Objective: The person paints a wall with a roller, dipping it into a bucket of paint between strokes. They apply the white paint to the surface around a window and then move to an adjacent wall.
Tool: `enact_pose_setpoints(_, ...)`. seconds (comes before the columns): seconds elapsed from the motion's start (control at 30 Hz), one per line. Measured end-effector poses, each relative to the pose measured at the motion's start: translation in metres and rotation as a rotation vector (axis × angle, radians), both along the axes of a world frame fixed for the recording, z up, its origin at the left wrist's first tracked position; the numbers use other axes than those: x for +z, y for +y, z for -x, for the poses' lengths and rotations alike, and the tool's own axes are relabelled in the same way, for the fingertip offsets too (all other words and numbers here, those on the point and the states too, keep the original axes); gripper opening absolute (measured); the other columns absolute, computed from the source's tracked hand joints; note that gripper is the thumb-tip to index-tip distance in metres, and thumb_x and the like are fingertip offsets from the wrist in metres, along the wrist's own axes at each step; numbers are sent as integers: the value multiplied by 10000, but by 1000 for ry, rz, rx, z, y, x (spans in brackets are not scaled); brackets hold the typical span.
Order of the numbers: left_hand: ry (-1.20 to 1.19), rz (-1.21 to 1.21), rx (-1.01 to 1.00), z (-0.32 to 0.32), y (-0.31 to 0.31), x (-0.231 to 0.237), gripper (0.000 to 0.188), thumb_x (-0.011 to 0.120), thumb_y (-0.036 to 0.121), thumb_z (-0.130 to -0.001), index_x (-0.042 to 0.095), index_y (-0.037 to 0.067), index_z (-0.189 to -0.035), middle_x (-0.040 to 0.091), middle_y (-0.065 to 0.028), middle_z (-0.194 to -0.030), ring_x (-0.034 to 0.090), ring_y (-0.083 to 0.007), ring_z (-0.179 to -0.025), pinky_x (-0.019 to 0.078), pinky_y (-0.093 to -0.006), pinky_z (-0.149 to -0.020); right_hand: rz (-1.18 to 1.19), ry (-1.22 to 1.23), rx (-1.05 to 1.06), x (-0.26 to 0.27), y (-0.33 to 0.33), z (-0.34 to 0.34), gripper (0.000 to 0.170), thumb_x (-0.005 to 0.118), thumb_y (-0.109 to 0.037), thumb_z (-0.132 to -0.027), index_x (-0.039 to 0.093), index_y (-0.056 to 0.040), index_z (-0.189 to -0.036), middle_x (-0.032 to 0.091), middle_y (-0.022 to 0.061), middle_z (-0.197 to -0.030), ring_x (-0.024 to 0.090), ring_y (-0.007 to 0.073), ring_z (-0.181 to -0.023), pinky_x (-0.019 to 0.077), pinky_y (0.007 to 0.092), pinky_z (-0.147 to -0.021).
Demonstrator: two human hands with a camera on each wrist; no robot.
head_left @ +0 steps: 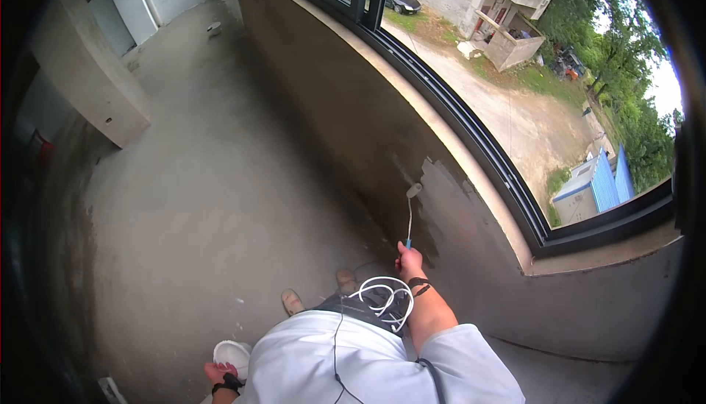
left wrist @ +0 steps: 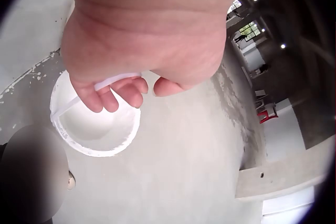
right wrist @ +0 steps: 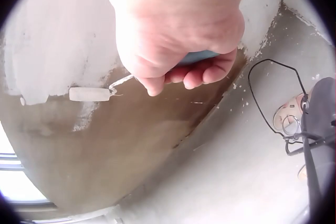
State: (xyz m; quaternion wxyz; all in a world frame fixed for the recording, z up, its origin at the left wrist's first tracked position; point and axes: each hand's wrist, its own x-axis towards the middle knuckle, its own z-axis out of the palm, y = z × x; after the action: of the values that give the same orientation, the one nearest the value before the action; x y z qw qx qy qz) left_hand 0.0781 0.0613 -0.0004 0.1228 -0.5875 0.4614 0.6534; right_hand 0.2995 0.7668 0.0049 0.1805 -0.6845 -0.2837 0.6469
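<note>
My right hand (head_left: 409,260) grips the blue handle (right wrist: 198,57) of a small paint roller. The white roller head (right wrist: 90,94) lies against the brown wall (right wrist: 121,140) under the window, at the edge of a pale coated patch (head_left: 448,198). In the head view the roller (head_left: 414,190) points away from me on its thin metal rod. Low at my left side, my left hand (left wrist: 147,56) has its fingers curled round the white handle strap (left wrist: 113,79) of a bucket. The white bucket (left wrist: 131,134) hangs below it, with white paint inside and smears along its rim.
A dark-framed window (head_left: 507,176) with a pale sill (head_left: 471,176) runs above the wall. Coiled white cable (head_left: 390,301) hangs at my waist. Grey concrete floor (head_left: 184,205) stretches left to a pillar (head_left: 95,65). My shoes (head_left: 293,301) stand near the wall's foot.
</note>
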Motion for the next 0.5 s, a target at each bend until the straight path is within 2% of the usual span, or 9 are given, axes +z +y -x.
enact_pose_setpoints(0.13, 35, 75, 142, -37, -10, -3, 312, 548, 406, -734, 418, 184, -911, 454, 42, -997, 451, -139, -967, 431, -333, -801, -14, 7, 38, 9, 20, 31, 298, 716, -313, -881, 509, -129, -771, 466, -22, -578, 460, 111, -437, 378, 267, -392)
enact_pose_setpoints(0.23, 13, 66, 159, -61, -4, 16, 329, 547, 437, -741, 424, 185, -913, 466, 40, -1012, 457, -123, -947, 449, -323, -767, -41, -1, 69, 11, 33, 46, 273, 723, -306, -875, 541, -117, -803, 470, -26, -573, 456, 108, -428, 368, 260, -381)
enact_pose_setpoints(0.3, 45, 153, -11, -73, 7, 28, 327, 541, 445, -737, 435, 188, -908, 483, 49, -970, 483, -125, -885, 465, -323, -734, -67, -11, 88, 11, 40, 52, 269, 726, -300, -873, 546, -111, -806, 471, -24, -570, 453, 112, -424, 368, 263, -379)
enact_pose_setpoints(0.43, 7, 113, 110, -73, 10, 32, 309, 530, 441, -737, 450, 192, -900, 493, 64, -893, 505, -130, -821, 474, -326, -718, -95, -11, 83, 12, 43, 52, 286, 724, -281, -875, 520, -109, -773, 469, -16, -576, 445, 123, -415, 369, 264, -383)
enact_pose_setpoints(0.5, -11, 192, -126, -72, 2, 22, 289, 520, 433, -734, 452, 195, -884, 489, 78, -830, 510, -129, -782, 476, -327, -713, -108, -22, 85, 13, 40, 48, 297, 717, -279, -882, 497, -122, -758, 466, -16, -583, 441, 121, -415, 367, 255, -385)
